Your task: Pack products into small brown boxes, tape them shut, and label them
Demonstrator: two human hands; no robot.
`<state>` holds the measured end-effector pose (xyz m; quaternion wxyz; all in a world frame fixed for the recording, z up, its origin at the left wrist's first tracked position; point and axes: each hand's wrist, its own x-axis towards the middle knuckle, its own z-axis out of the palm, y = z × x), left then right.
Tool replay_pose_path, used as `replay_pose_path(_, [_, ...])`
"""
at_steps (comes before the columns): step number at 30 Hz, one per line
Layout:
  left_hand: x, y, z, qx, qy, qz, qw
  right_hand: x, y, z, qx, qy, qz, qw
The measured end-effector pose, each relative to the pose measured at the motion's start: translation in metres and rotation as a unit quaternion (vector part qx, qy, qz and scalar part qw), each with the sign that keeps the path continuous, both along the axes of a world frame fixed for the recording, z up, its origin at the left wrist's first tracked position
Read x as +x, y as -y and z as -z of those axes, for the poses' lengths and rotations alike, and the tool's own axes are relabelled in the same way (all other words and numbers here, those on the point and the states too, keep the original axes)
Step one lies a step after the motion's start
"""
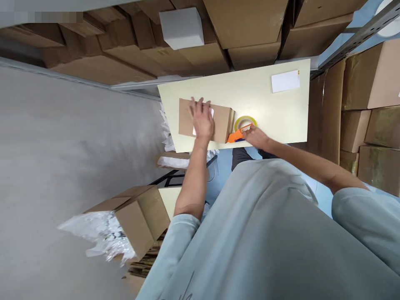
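A closed cardboard box lies on the pale table. My left hand rests on its top with the fingers spread, partly covering a white label. At the right end of the box is an orange tape dispenser with a yellow-edged roll of tape. The fingers of my right hand are closed on the dispenser at its right side. Something small and dark blue shows under the dispenser; I cannot make out what it is.
A white slip or flat box lies at the table's right back. Shelves of cardboard boxes with a white box stand behind. More boxes are stacked at right. An open box with plastic wrap stands lower left.
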<state>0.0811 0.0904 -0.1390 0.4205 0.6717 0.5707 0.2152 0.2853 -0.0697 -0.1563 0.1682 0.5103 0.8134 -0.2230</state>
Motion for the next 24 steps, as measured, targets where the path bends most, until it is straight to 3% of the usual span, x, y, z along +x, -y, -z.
replay_pose_path(4, [0.028, 0.05, -0.002, -0.052, 0.067, -0.006, 0.996, -0.06, 0.021, 0.001, -0.012, -0.052, 0.039, 0.998])
replay_pose_path(6, [0.031, 0.067, -0.003, -0.08, 0.077, -0.014, 0.994, -0.072, 0.026, 0.003, -0.018, -0.063, 0.052, 0.997])
replay_pose_path(9, [0.027, 0.074, -0.003, -0.099, 0.083, 0.001, 0.992, -0.073, 0.032, 0.007, -0.018, -0.061, 0.062, 0.996])
replay_pose_path(13, [0.022, 0.071, -0.001, -0.096, 0.073, 0.017, 0.993, -0.036, 0.056, 0.01, -0.024, -0.045, 0.07, 0.996])
replay_pose_path(17, [0.021, 0.073, 0.007, -0.062, 0.051, 0.063, 0.995, 0.044, 0.095, 0.011, -0.037, -0.006, 0.12, 0.992])
replay_pose_path(19, [0.021, 0.074, 0.012, -0.047, 0.047, 0.073, 0.995, 0.081, 0.103, 0.01, -0.039, 0.036, 0.142, 0.988])
replay_pose_path(21, [0.02, 0.075, 0.015, -0.04, 0.045, 0.076, 0.995, 0.103, 0.093, 0.01, -0.018, 0.062, 0.147, 0.987])
replay_pose_path(24, [0.018, 0.075, 0.018, -0.024, 0.038, 0.084, 0.995, 0.107, 0.05, 0.014, 0.027, 0.074, 0.159, 0.984])
